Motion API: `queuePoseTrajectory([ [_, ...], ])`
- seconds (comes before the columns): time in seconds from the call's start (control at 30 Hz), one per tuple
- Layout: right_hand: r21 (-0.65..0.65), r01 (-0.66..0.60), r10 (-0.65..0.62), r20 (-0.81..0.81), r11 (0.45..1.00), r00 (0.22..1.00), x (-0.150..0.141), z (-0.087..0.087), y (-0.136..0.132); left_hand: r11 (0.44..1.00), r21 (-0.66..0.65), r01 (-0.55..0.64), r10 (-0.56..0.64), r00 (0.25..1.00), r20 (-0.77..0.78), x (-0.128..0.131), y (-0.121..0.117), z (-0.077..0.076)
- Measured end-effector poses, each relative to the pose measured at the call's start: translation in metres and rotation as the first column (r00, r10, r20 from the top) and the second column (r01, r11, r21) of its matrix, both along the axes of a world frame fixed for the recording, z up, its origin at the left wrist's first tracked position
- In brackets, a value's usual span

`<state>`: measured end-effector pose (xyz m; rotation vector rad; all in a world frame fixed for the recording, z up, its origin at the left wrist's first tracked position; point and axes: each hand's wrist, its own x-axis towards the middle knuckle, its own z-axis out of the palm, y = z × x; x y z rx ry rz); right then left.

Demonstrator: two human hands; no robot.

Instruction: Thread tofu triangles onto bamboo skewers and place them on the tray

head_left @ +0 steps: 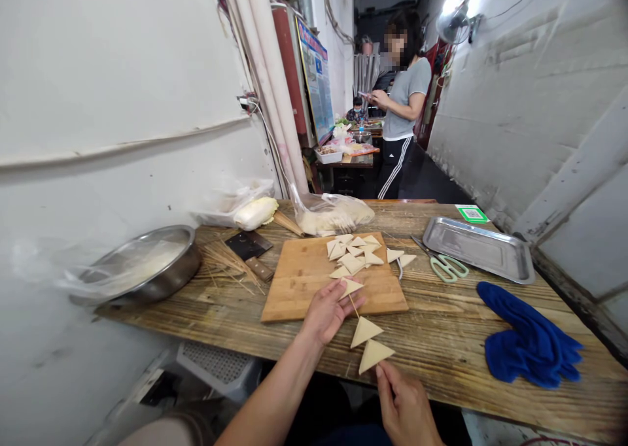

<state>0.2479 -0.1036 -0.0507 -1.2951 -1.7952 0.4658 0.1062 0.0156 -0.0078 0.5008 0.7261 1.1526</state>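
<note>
Calling it from my remote seat: left hand [326, 310] has the top triangle [352, 287] between thumb and fingers, other fingers loose, likely steadying it on the thin stick [354, 307]. Right hand [409, 400] pinches the stick's near end, just below the lowest triangle [375, 355], probably to keep the line from twisting; exact contact hidden by fingers. Middle triangle [366, 331] sits between, also on the stick. All three are in front of the cutting board [294, 282], I'd guess for elbow room. Loose triangles [353, 253] are heaped on its far right, within easy reach. Spare sticks [226, 259] and cleaver [245, 243] lie left of it; scissors [447, 268] right, beside the tray [520, 276]. Blue gloves [530, 335] further right, seemingly parked out of the way.
</note>
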Motion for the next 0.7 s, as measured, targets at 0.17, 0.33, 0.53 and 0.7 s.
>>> queuePoseTrajectory([
  [0.17, 0.021, 0.012, -0.012, 0.024, 1.0, 1.0, 0.0, -0.003, 0.0, 1.0, -0.022, 0.016, -0.015, 1.0, 0.013, 0.002, -0.002, 0.002],
  [0.33, 0.041, 0.025, -0.026, 0.045, 0.999, 0.999, -0.001, -0.004, -0.001, 0.999, -0.036, 0.017, -0.018, 1.0, -0.009, 0.004, -0.005, 0.002],
  [0.53, 0.074, 0.051, -0.055, 0.057, 0.996, 0.997, -0.002, -0.002, 0.0, 0.999, -0.043, 0.026, -0.027, 1.0, -0.012, 0.007, -0.007, 0.0],
  [0.7, 0.091, 0.076, -0.082, 0.062, 0.993, 0.995, -0.003, -0.002, 0.004, 0.996, -0.08, 0.036, -0.038, 0.999, -0.018, 0.013, -0.012, 0.0],
])
